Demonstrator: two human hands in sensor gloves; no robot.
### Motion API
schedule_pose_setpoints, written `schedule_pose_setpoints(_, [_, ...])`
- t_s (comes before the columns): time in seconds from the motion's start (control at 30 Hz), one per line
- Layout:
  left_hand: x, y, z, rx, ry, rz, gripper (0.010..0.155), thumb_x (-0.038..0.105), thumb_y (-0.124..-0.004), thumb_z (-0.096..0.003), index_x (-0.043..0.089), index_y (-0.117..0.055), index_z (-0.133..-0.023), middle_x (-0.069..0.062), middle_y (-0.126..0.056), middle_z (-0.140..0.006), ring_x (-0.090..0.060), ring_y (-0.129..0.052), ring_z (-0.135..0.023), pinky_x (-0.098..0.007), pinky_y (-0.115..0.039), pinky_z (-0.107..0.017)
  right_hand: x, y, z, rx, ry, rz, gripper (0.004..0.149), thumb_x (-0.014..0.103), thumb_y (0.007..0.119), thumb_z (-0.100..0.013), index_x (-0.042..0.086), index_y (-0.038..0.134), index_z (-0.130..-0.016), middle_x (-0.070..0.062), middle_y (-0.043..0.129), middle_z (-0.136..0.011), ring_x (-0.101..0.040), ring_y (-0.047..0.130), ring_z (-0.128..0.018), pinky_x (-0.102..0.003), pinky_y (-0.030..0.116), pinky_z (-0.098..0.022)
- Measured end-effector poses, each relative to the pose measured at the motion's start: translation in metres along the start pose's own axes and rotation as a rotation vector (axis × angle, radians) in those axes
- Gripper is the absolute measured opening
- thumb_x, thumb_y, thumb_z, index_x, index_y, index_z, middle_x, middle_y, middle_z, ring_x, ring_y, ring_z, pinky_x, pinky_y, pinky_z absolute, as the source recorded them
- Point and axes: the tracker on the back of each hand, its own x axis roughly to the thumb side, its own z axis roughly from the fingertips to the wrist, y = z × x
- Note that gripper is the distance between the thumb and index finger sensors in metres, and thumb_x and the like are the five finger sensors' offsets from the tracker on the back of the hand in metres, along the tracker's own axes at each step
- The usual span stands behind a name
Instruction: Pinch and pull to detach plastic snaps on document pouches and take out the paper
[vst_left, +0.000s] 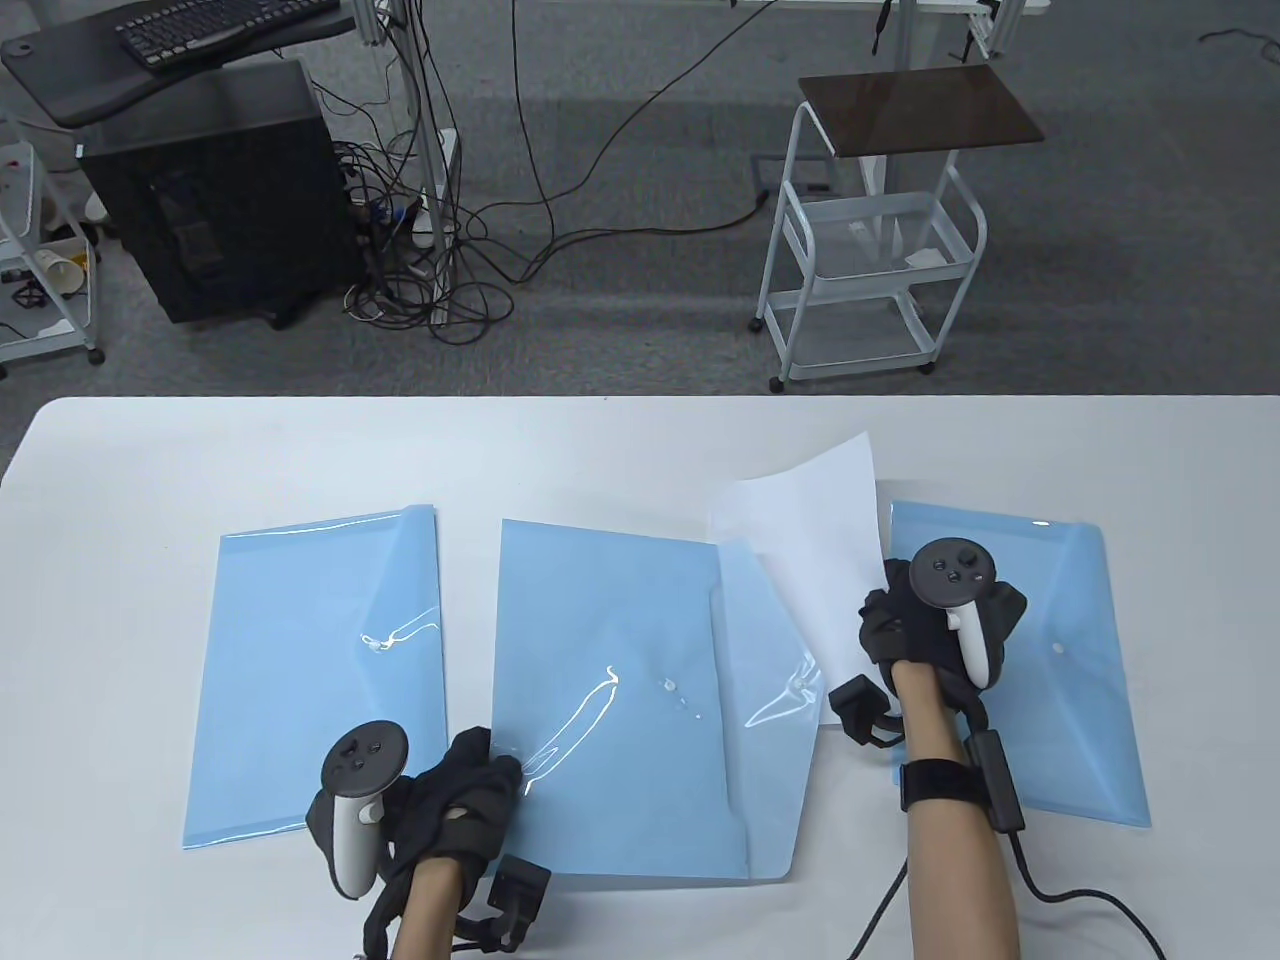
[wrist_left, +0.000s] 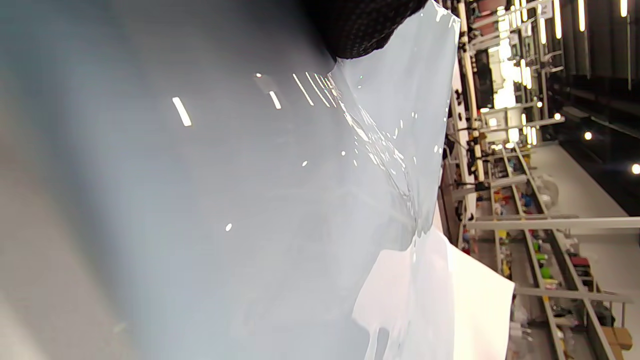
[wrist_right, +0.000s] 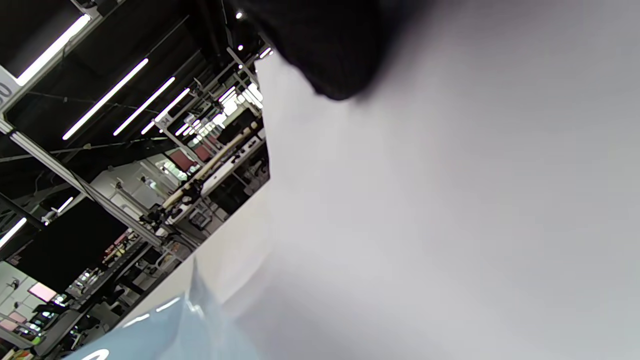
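Observation:
Three blue document pouches lie side by side on the white table (vst_left: 120, 470). The middle pouch (vst_left: 610, 690) has its flap (vst_left: 775, 700) folded open to the right, and its snap (vst_left: 668, 686) is apart. My left hand (vst_left: 485, 775) presses on that pouch's near left corner; a dark fingertip (wrist_left: 360, 30) rests on the glossy plastic (wrist_left: 250, 200). My right hand (vst_left: 890, 605) grips the right edge of a white paper (vst_left: 810, 550) that sticks out of the middle pouch, tilted up and to the right. In the right wrist view the paper (wrist_right: 450, 200) fills the frame under my glove.
The left pouch (vst_left: 310, 680) lies flat beside my left hand. The right pouch (vst_left: 1070, 660) lies under my right wrist with its snap (vst_left: 1058, 648) closed. Beyond the table's far edge stand a white cart (vst_left: 870, 250) and a black computer case (vst_left: 220, 190).

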Motion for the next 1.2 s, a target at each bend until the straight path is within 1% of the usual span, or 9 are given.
schedule_pose_setpoints(0.33, [-0.001,-0.003,-0.004,-0.01,0.019,-0.023,0.047,0.02,-0.07,-0.0545,0.01,-0.06,-0.099,-0.009,-0.091,-0.081,-0.022,-0.106,-0.045,-0.033,-0.094,-0.033,0.0,0.029,-0.017,0.018,0.042,0.097,0.055,0.017,0.084,-0.051,-0.003,0.068,-0.1,-0.022,0.099,-0.075,-0.036,0.105,-0.044,-0.048,0.092,-0.026])
schedule_pose_setpoints(0.5, [-0.001,-0.002,-0.005,-0.008,0.02,-0.018,0.047,0.02,-0.07,-0.0547,0.01,-0.06,-0.099,-0.009,-0.091,-0.081,-0.022,-0.106,-0.046,-0.033,-0.094,-0.033,-0.005,0.028,-0.015,-0.001,0.077,0.106,0.057,0.018,0.085,-0.052,-0.006,0.067,-0.1,-0.022,0.099,-0.075,-0.035,0.106,-0.043,-0.047,0.094,-0.025])
schedule_pose_setpoints(0.57, [-0.001,-0.001,-0.005,-0.007,0.018,-0.013,0.047,0.02,-0.07,-0.0548,0.01,-0.06,-0.099,-0.009,-0.091,-0.081,-0.022,-0.106,-0.046,-0.033,-0.094,-0.033,-0.006,0.025,-0.012,0.001,0.079,0.112,0.059,0.02,0.084,-0.052,-0.007,0.066,-0.101,-0.024,0.098,-0.076,-0.037,0.106,-0.044,-0.047,0.094,-0.025])
schedule_pose_setpoints(0.63, [-0.001,-0.001,-0.005,-0.008,0.015,-0.01,0.047,0.02,-0.07,-0.0547,0.011,-0.06,-0.099,-0.009,-0.091,-0.081,-0.022,-0.106,-0.046,-0.033,-0.094,-0.033,-0.007,0.021,-0.008,0.004,0.067,0.109,0.063,0.024,0.084,-0.053,-0.007,0.062,-0.103,-0.027,0.095,-0.081,-0.042,0.104,-0.05,-0.053,0.092,-0.03])
schedule_pose_setpoints(0.7, [-0.001,-0.001,-0.005,-0.009,0.012,-0.002,0.047,0.021,-0.07,-0.0548,0.011,-0.06,-0.099,-0.009,-0.091,-0.081,-0.022,-0.106,-0.046,-0.033,-0.094,-0.033,-0.007,0.015,-0.004,-0.006,0.06,0.105,0.065,0.024,0.083,-0.053,-0.007,0.059,-0.105,-0.03,0.091,-0.087,-0.048,0.1,-0.058,-0.058,0.088,-0.036])
schedule_pose_setpoints(0.83, [0.0,0.0,-0.003,-0.014,-0.002,0.012,0.047,0.021,-0.07,-0.0548,0.011,-0.06,-0.099,-0.009,-0.091,-0.082,-0.022,-0.106,-0.046,-0.033,-0.094,-0.033,-0.007,-0.003,0.008,-0.042,0.043,0.094,0.065,0.026,0.082,-0.054,-0.006,0.057,-0.106,-0.033,0.084,-0.093,-0.052,0.094,-0.066,-0.062,0.084,-0.041])
schedule_pose_setpoints(1.0, [0.002,0.0,0.0,-0.022,-0.019,0.031,0.047,0.021,-0.07,-0.0549,0.011,-0.06,-0.099,-0.008,-0.091,-0.082,-0.022,-0.106,-0.046,-0.033,-0.094,-0.033,-0.004,-0.022,0.031,-0.118,-0.018,0.124,0.064,0.029,0.076,-0.057,-0.004,0.055,-0.107,-0.04,0.066,-0.104,-0.063,0.075,-0.081,-0.07,0.073,-0.049])
schedule_pose_setpoints(1.07, [0.002,-0.001,0.0,-0.03,-0.025,0.041,0.047,0.02,-0.07,-0.0549,0.011,-0.06,-0.099,-0.009,-0.091,-0.082,-0.022,-0.106,-0.046,-0.033,-0.094,-0.033,-0.003,-0.024,0.042,-0.111,-0.05,0.101,0.061,0.027,0.074,-0.058,-0.004,0.056,-0.107,-0.04,0.066,-0.105,-0.062,0.075,-0.081,-0.069,0.074,-0.05])
schedule_pose_setpoints(1.2, [0.003,-0.002,0.002,-0.04,-0.04,0.05,0.046,0.021,-0.07,-0.0548,0.011,-0.06,-0.099,-0.008,-0.091,-0.082,-0.021,-0.106,-0.046,-0.032,-0.094,-0.033,-0.006,-0.02,0.063,0.016,-0.089,-0.014,0.057,0.025,0.07,-0.058,-0.006,0.06,-0.105,-0.038,0.08,-0.097,-0.056,0.09,-0.07,-0.061,0.084,-0.043])
